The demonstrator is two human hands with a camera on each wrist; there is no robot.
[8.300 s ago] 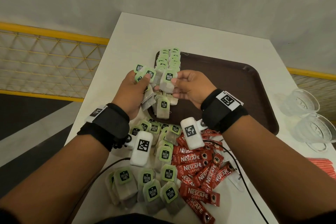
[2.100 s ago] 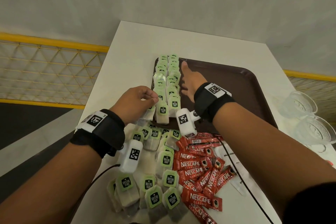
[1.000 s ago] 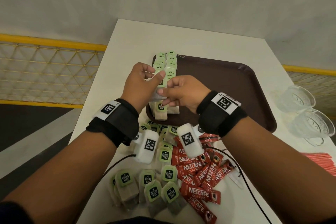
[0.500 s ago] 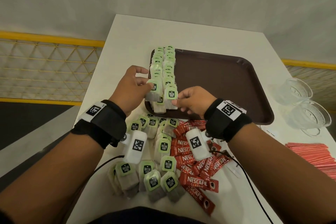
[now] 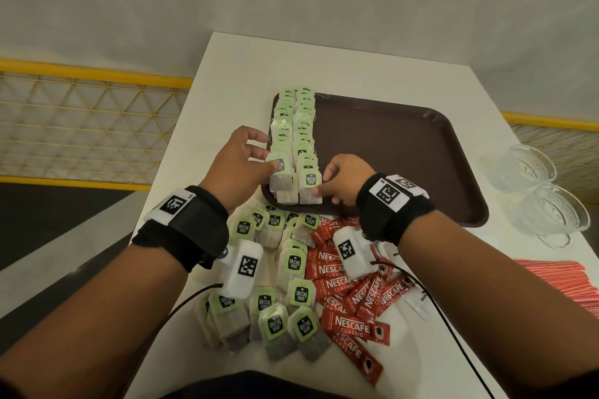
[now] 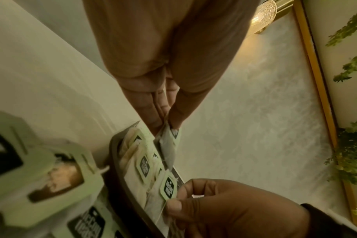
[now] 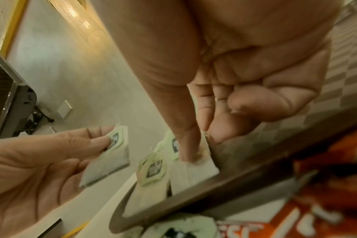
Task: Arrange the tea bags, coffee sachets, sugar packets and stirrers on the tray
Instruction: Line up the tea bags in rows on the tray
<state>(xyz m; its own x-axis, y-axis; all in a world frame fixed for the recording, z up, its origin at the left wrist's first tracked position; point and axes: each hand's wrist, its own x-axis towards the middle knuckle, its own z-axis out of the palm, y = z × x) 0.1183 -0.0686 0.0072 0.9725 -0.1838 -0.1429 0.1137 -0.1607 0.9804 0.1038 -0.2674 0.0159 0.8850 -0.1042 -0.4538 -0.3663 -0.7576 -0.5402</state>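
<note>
A brown tray [image 5: 389, 155] lies on the white table and carries two rows of green-tagged tea bags [image 5: 293, 120] along its left side. My left hand [image 5: 271, 164] pinches one tea bag [image 5: 281, 175] just above the near end of the left row; the left wrist view shows this held bag [image 6: 167, 143] hanging from the fingertips. My right hand [image 5: 321, 185] pinches another tea bag [image 5: 310, 186] at the near end of the right row, with its thumb [image 7: 185, 145] pressing it onto the tray. Loose tea bags [image 5: 275, 311] and red Nescafe sachets [image 5: 343, 288] lie in front of the tray.
Red stirrers [image 5: 564, 278] lie in a pile at the table's right edge. Two glass bowls [image 5: 544, 201] stand to the right of the tray. White packets [image 5: 418, 301] peek out under the sachets. A yellow railing [image 5: 97, 74] runs to the left of the table.
Both hands have come down towards the tray's near edge. The right hand's tea bag now rests at the end of the right row. The left hand still holds its bag.
</note>
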